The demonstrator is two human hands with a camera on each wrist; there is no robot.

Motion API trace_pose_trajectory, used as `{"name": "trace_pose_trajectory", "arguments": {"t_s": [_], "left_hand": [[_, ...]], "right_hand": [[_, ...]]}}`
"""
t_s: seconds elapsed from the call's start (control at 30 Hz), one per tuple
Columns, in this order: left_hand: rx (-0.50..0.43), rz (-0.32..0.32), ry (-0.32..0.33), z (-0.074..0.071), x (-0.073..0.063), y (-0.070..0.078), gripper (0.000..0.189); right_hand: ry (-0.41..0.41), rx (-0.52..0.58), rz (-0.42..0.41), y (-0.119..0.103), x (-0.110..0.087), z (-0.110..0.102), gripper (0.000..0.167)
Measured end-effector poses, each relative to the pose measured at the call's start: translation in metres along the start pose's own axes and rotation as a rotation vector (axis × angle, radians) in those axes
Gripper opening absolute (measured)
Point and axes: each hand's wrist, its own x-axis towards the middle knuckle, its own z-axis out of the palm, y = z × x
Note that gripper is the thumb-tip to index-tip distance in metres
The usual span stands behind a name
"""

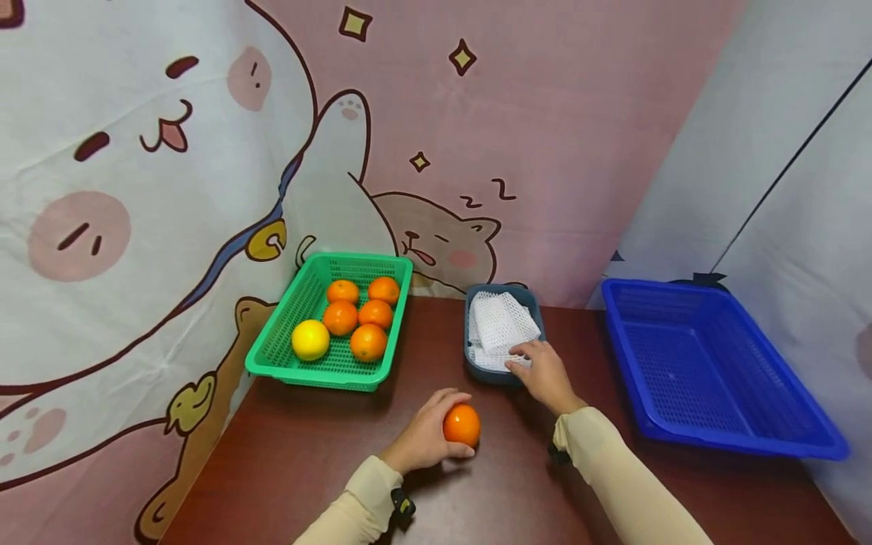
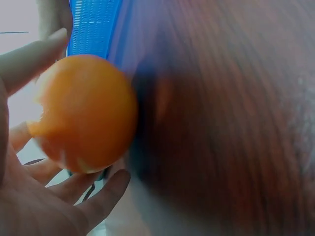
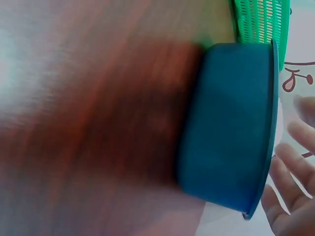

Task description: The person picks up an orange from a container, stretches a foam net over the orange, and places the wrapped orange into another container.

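My left hand (image 1: 425, 435) grips an orange (image 1: 462, 425) from its left side, thumb and fingers curved around it, above the dark red table. In the left wrist view the same orange (image 2: 88, 113) sits between thumb and fingers. My right hand (image 1: 543, 372) is over the near right rim of a small dark blue-grey bin (image 1: 470, 363), fingers spread and loosely bent. White foam fruit nets (image 1: 500, 322) lie in that bin, close to the right fingertips; I see none pinched. The right wrist view shows the bin's side (image 3: 229, 123) with the right hand (image 3: 295, 172) beside its rim.
A green basket (image 1: 272, 367) at the back left holds several oranges (image 1: 341, 317) and one yellow fruit (image 1: 310, 340). On the right stands a large blue basket (image 1: 671, 371). A printed cartoon cloth (image 1: 545, 151) hangs behind the table (image 1: 306, 446).
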Motion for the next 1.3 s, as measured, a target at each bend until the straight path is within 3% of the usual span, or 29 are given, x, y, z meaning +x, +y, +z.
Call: {"name": "trace_pose_trajectory", "arguments": {"t_s": [0.13, 0.27, 0.4, 0.5, 0.63, 0.73, 0.87, 0.97, 1.13, 1.23, 1.3], "left_hand": [[-0.012, -0.016, 0.029, -0.013, -0.005, 0.006, 0.084], [-0.009, 0.007, 0.103, -0.033, -0.006, 0.012, 0.086], [-0.026, 0.042, 0.177, -0.050, -0.003, 0.018, 0.087], [-0.054, 0.054, 0.202, -0.057, -0.001, 0.020, 0.086], [-0.053, 0.056, 0.217, -0.060, -0.001, 0.016, 0.083], [-0.047, 0.052, 0.242, -0.059, -0.002, 0.010, 0.078], [-0.045, 0.047, 0.309, -0.059, -0.005, 0.003, 0.068], [0.051, 0.071, 0.409, -0.063, -0.007, 0.000, 0.058], [0.371, 0.094, 0.600, -0.080, -0.012, -0.011, 0.047], [0.463, 0.062, 0.644, -0.089, -0.015, -0.019, 0.046], [0.468, 0.039, 0.646, -0.094, -0.018, -0.024, 0.043]], "right_hand": [[-0.028, -0.066, -0.001, -0.001, 0.015, 0.000, 0.050], [-0.147, -0.183, 0.019, 0.001, 0.031, 0.001, 0.075], [-0.223, -0.297, 0.016, 0.005, 0.042, 0.000, 0.085], [-0.219, -0.353, -0.014, 0.007, 0.046, 0.001, 0.077], [-0.159, -0.384, -0.068, 0.009, 0.047, 0.002, 0.048], [-0.096, -0.367, -0.093, 0.007, 0.048, 0.004, 0.027], [-0.023, -0.326, -0.106, 0.004, 0.049, 0.001, 0.014], [0.020, -0.301, -0.109, 0.004, 0.048, -0.003, 0.011], [0.056, -0.279, -0.098, 0.007, 0.045, -0.010, 0.010], [0.065, -0.254, -0.090, 0.006, 0.042, -0.015, 0.011], [0.066, -0.231, -0.078, 0.003, 0.040, -0.020, 0.013]]}}
